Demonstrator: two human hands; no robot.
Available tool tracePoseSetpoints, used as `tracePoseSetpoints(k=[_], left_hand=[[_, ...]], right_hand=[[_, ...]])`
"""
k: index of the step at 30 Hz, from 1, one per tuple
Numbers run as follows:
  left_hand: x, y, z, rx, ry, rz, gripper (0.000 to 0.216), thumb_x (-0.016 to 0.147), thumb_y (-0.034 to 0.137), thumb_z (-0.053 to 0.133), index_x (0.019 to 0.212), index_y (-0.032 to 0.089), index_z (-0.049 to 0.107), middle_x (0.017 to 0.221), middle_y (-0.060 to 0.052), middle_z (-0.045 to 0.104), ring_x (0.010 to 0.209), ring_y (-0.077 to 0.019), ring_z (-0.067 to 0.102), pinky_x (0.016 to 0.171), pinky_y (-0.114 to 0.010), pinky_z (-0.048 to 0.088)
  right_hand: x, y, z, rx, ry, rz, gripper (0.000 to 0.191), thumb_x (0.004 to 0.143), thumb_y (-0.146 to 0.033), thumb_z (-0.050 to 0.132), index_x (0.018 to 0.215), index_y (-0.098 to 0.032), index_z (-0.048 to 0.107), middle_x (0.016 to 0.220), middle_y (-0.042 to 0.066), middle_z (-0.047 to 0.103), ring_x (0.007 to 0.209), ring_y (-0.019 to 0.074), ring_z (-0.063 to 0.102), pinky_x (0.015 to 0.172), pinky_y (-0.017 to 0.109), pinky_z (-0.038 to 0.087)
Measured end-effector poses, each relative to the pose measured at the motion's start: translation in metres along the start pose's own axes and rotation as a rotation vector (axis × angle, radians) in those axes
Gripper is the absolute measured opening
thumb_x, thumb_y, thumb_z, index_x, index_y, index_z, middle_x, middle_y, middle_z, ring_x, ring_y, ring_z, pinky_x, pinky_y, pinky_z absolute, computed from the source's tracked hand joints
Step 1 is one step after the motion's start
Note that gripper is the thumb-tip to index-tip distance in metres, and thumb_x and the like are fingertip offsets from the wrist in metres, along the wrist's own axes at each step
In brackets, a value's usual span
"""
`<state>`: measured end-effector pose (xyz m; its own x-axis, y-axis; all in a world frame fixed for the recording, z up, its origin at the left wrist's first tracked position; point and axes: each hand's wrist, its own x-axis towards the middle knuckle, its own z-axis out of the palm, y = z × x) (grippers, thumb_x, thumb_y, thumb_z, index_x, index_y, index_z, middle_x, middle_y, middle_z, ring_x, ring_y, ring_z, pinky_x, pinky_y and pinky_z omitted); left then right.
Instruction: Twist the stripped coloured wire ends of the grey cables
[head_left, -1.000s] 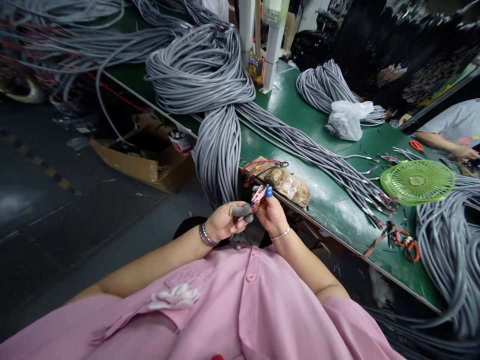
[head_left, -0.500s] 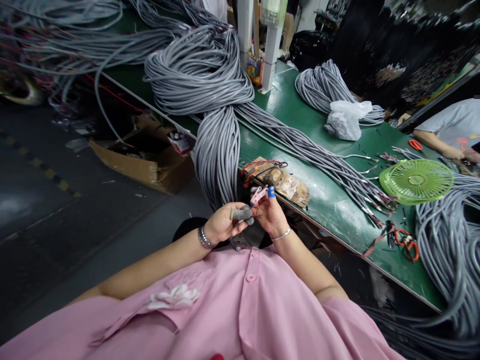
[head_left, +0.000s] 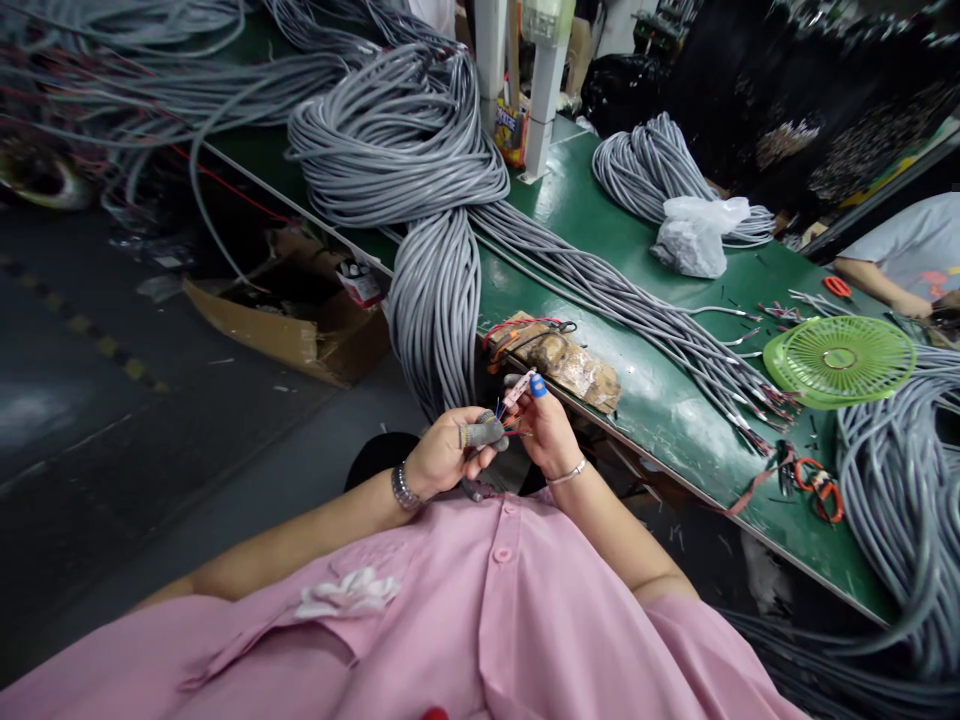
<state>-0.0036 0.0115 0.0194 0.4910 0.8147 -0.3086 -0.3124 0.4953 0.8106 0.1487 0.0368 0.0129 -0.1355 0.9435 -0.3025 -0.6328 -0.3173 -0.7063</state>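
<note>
The left hand [head_left: 454, 450], with grey covers on thumb and finger, is closed in a pinch on a bunch of thin coloured wires [head_left: 513, 432]; the covers probably give grip on such slick strands. The right hand [head_left: 553, 440], blue tape [head_left: 538, 386] on its thumb, grips a small pink clip-like tool [head_left: 517, 391] just above the wires, its tip angled down toward them. Both hands meet close in front of the pink shirt [head_left: 450, 620] – likely to keep fine work steady and in sight.

From left to right, a cardboard box [head_left: 262, 335] sits on the floor, then a heavy coil of grey cable [head_left: 397, 150] lies on the green table [head_left: 551, 195] with a hanging loop [head_left: 439, 310] over the edge, perhaps to save space. A lumpy taped block [head_left: 574, 370] rests at the edge beyond the right hand; farther right come a green fan [head_left: 840, 358], orange-handled scissors [head_left: 817, 490] within possible reach, and a co-worker's hand [head_left: 911, 305].

Against half a second ago, the pink tool's handles look closer together, and the wires show more spread between the hands – blue and green ones now stand out
</note>
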Motion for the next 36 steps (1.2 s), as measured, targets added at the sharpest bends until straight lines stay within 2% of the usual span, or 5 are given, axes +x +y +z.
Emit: tracePoseSetpoints(k=[4,11,21,28,36], left_hand=[[0.004,0.000,0.000,-0.034,0.006,-0.001,0.030,0.067,0.038,0.076,0.068,0.011,0.063,0.049,-0.003,0.061,0.028,-0.0069,0.043,0.028,-0.017,0.026],[0.010,0.002,0.002,-0.105,0.004,-0.043,0.024,0.069,0.032,0.072,0.066,0.011,0.062,0.043,-0.002,0.058,0.026,-0.0060,0.040,0.029,-0.017,0.023],[0.012,-0.004,0.000,-0.163,-0.011,-0.092,0.020,0.069,0.029,0.069,0.063,0.012,0.061,0.042,0.000,0.056,0.026,-0.0057,0.038,0.029,-0.017,0.024],[0.002,-0.001,0.002,-0.089,0.013,-0.021,0.027,0.067,0.035,0.075,0.066,0.011,0.063,0.045,-0.002,0.059,0.027,-0.0060,0.042,0.028,-0.015,0.025],[-0.003,-0.005,0.002,-0.053,0.015,0.038,0.030,0.068,0.039,0.075,0.069,0.011,0.064,0.049,-0.002,0.061,0.030,-0.0067,0.044,0.028,-0.015,0.029]], right_hand=[[-0.001,-0.004,0.003,-0.021,0.018,0.015,0.036,0.075,-0.051,0.070,0.084,-0.016,0.066,0.063,-0.002,0.057,0.053,0.0079,0.049,0.048,0.019,0.042],[0.000,-0.001,-0.004,0.049,-0.046,0.032,0.034,0.080,-0.048,0.066,0.093,-0.017,0.070,0.082,0.003,0.068,0.068,0.0119,0.058,0.058,0.023,0.046],[0.003,0.005,-0.004,0.116,-0.038,0.002,0.028,0.082,-0.043,0.066,0.091,-0.017,0.069,0.079,0.002,0.069,0.067,0.0122,0.058,0.058,0.023,0.045],[-0.002,0.000,-0.005,0.113,-0.068,0.089,0.041,0.082,-0.056,0.059,0.089,-0.017,0.067,0.080,0.002,0.068,0.064,0.0110,0.058,0.056,0.023,0.047],[-0.005,-0.001,0.000,0.014,-0.058,0.002,0.033,0.080,-0.047,0.066,0.091,-0.015,0.067,0.075,0.001,0.063,0.060,0.0086,0.052,0.053,0.020,0.047]])
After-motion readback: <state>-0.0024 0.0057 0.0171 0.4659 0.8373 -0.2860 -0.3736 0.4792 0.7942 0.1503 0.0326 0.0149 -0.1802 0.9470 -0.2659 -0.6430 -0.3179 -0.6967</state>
